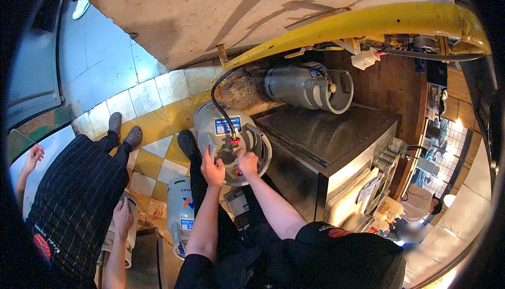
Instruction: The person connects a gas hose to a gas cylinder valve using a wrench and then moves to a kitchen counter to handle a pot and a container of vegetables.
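A grey gas cylinder (203, 121) stands between my legs, with a blue and white label (227, 126) bearing writing and a code. My left hand (213, 168) grips the edge of its metal collar (266, 143). Inside the collar, my right hand (247, 162) has its fingers curled at the brass valve (229, 155); the fingertips are partly hidden. A black hose (219, 105) comes down from the yellow pipe and meets the valve at a red coupling (234, 141).
Another grey cylinder (292, 87) is by the wall behind a dark metal cabinet (307, 139). Overhead runs a thick yellow pipe (335, 26). To the left a co-worker in a striped apron (79, 194) has one hand (123, 218) on a cylinder; a further cylinder (177, 198) stands between us.
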Demonstrator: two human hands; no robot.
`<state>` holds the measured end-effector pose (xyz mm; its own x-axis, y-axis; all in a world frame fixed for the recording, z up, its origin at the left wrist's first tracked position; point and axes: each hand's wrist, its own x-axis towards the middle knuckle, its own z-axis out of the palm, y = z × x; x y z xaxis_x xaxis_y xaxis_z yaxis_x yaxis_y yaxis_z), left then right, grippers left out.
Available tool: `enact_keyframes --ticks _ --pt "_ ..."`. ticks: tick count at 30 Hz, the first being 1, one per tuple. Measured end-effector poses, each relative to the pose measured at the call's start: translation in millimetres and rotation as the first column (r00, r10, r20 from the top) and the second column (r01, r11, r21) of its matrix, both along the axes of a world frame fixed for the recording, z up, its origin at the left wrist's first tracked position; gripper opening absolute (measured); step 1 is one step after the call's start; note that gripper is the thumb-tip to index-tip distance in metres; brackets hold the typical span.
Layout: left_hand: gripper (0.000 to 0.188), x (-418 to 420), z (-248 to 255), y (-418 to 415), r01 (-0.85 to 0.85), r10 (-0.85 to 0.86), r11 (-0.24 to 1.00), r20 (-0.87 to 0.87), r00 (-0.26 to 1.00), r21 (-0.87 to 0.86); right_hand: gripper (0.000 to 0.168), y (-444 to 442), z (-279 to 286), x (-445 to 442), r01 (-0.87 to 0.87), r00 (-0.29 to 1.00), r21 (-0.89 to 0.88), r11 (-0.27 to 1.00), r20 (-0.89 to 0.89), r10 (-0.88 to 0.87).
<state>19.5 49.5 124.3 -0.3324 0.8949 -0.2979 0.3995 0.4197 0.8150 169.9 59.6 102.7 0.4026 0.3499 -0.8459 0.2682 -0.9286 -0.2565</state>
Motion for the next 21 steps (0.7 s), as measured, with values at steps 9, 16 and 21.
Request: enact_keyframes --ticks 9,16,21 --pt "0.058 2.1 -3.3 -2.4 -0.021 0.021 1.0 -0.082 0.996 0.009 0.071 14.1 21.7 -9.7 -0.613 0.748 -0.062 0.788 0.276 0.603" --pt "0.056 0.6 -10.6 -7.8 -0.054 0.056 0.998 -0.063 0.996 0.02 0.058 -2.1 34.9 -33.7 -0.67 0.676 0.097 0.736 0.492 0.549" --pt "0.053 4.6 -4.6 -2.8 -0.058 0.061 0.998 -0.096 0.993 0.036 0.054 5.7 17.0 -16.4 -0.743 0.638 0.145 0.653 0.448 0.626"
